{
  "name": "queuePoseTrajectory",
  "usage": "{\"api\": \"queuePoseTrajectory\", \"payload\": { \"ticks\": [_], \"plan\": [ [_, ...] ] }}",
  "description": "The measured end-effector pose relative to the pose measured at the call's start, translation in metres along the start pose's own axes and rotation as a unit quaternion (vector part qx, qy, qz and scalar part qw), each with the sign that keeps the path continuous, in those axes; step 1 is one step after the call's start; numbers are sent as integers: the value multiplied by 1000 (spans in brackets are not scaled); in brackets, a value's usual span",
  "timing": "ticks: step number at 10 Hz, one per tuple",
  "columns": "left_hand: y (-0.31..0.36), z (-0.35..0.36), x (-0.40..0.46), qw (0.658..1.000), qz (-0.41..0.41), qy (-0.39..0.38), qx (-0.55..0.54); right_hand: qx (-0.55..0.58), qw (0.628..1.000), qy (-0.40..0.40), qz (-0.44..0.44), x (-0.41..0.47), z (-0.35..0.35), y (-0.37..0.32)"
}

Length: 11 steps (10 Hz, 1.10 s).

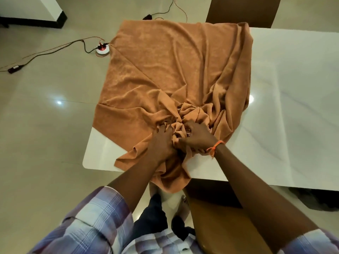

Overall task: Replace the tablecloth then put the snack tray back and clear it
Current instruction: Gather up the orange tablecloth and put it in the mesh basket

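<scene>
An orange-brown tablecloth (170, 70) lies over the left end of a white table (293, 107), its left side hanging past the table's edge and a flap drooping over the near edge. Near the front it is gathered into a crumpled bunch. My left hand (161, 140) grips that bunch with fingers dug into the folds. My right hand (196, 137), with an orange thread on the wrist, clutches the same bunch just beside it. No snack tray is in view.
A brown chair seat (220, 222) stands right below the table's near edge, and another chair back (242, 10) at the far side. A white power strip (103, 49) with cables lies on the glossy floor to the left.
</scene>
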<state>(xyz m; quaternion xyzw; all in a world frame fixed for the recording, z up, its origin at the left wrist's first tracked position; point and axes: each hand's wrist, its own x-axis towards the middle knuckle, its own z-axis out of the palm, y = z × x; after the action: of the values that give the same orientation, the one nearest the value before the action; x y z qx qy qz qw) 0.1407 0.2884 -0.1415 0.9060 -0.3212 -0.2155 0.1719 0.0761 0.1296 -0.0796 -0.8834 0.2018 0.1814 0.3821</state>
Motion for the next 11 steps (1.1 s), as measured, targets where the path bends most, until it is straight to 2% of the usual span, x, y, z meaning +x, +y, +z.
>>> {"api": "queuePoseTrajectory", "payload": {
  "ticks": [1, 2, 3, 4, 5, 6, 7, 8, 9, 10, 11],
  "plan": [
    [-2, -6, 7, 1000, 15, -23, 6, 66, 990, 101, 68, 25, -52, 13],
    [-5, -10, 13, 998, 25, -47, 22, 93, 945, 239, 204, 44, -89, 26],
    [-10, -11, 21, 997, 36, -58, 28, 78, 937, 220, 261, 66, -107, 32],
    [-6, -15, 21, 997, 48, -52, 41, -48, 941, 185, 281, 94, -97, 61],
    [-13, -14, 25, 996, 60, -54, 41, 20, 937, 193, 289, 107, -81, 76],
    [-14, -12, 23, 996, 73, -45, 36, -49, 964, 211, 155, 110, -84, 55],
    [-15, -12, 19, 995, 80, -38, 39, -10, 964, 236, 120, 53, -75, -7],
    [-15, -13, 18, 995, 85, -40, 22, 33, 937, 337, 89, -26, -35, -43],
    [-11, -14, 13, 994, 102, -11, -35, -65, 945, 310, 82, -52, 29, -35],
    [-17, -27, -1, 983, 75, -44, -164, -152, 953, 249, 77, -47, 60, -19],
    [-26, -43, -7, 974, 101, -92, -183, -240, 950, 197, 32, -46, 67, -16]
  ]
}}
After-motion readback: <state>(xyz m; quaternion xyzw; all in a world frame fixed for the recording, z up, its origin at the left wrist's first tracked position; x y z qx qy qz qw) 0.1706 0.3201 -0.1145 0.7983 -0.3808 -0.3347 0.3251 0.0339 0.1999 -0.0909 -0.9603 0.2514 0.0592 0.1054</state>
